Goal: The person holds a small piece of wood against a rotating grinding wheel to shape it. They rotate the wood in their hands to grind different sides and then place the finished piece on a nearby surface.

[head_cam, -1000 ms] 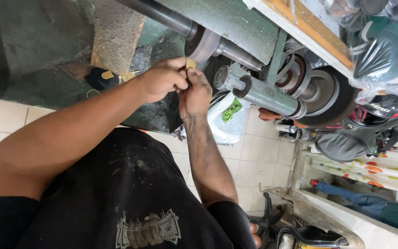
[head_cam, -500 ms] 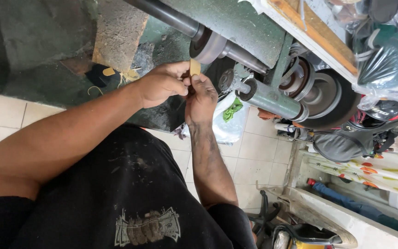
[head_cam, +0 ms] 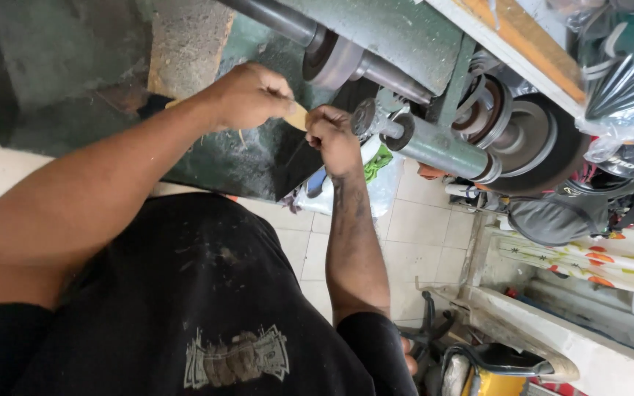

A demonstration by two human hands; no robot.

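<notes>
Black cloth of your shirt [head_cam: 185, 293] is filling the near part of the view, dusted with pale specks, and both your forearms are reaching out from it toward the green machine [head_cam: 405, 29].

Your left hand [head_cam: 247, 95] is pinching one end of a small tan piece [head_cam: 299, 116], thumb and fingers [head_cam: 284, 108] closed narrow on it. Your right hand [head_cam: 332, 136] is curled into a tight fist just beside it, and it seems to be gripping the other end, though its fingers are hiding the contact, so I cannot tell for sure. The piece is sitting between your two hands, held up in the air just short of the small grey wheel [head_cam: 365, 117] on the end of the steel shaft [head_cam: 434, 147].

As for progress, I judge you are at the holding and lining-up stage: the piece is in hand and close to the wheel, but it is not touching it yet. Whether any of it is already worked I cannot tell, since so little of it is showing.

What is showing looks flat, thin and pale yellow-brown, like a sliver of wood or horn, with a smooth face.

Farther off, a large dark pulley [head_cam: 537, 139] is sitting behind the shaft, a plastic bag [head_cam: 376, 176] is lying on the tiled floor [head_cam: 420, 242], and a wooden shelf edge [head_cam: 515, 44] is running above.
</notes>
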